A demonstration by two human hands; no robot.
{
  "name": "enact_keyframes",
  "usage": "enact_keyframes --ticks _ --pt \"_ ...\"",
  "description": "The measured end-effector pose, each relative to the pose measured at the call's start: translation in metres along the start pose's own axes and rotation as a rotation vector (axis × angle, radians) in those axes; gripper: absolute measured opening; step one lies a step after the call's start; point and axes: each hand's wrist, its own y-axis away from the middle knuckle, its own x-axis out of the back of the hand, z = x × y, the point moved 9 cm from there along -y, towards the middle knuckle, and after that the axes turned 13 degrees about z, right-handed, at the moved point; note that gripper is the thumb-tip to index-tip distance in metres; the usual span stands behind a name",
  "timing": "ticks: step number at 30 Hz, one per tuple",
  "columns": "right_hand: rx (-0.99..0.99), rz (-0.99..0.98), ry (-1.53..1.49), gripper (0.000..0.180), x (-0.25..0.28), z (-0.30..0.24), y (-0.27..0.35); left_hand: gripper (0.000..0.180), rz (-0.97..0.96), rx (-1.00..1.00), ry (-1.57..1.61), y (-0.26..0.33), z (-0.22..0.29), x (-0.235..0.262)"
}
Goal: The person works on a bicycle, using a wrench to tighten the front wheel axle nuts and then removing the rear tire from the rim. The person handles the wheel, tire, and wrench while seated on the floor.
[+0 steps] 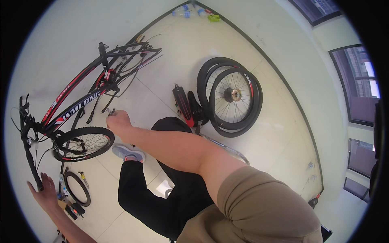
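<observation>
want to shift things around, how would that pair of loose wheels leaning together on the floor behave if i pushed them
The loose wheels stand near upright, leaning on each other, so a shove would probably tip them flat rather than slide them. Being round, with knobbly rubber tyres, one set free may roll off over the smooth floor. The rims and spokes look stiff, so they should not flex.

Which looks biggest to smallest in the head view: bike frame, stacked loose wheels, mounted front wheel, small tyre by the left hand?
1. Bike frame
2. Stacked loose wheels
3. Mounted front wheel
4. Small tyre

This is apparent size only; fisheye bending and differing distance from the camera make true sizes unsure.
</observation>
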Motion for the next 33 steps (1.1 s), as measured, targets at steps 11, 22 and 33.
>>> enact_keyframes --ticks 11,22,33 --pt "0.343 -0.145 0.507 0.038 -0.020 0.000 0.002 0.053 0.040 -1.257 -1.165 0.151 -0.204 0.100" --pt "0.451 -0.363 1.151 0.039 -0.044 0.105 -0.010 0.050 0.120 -1.212 -1.294 0.159 -0.226 0.138" --pt "-0.027 0.149 0.953 0.020 0.091 0.292 -0.055 0.038 0.060 -1.128 -1.170 0.155 -0.231 0.134"
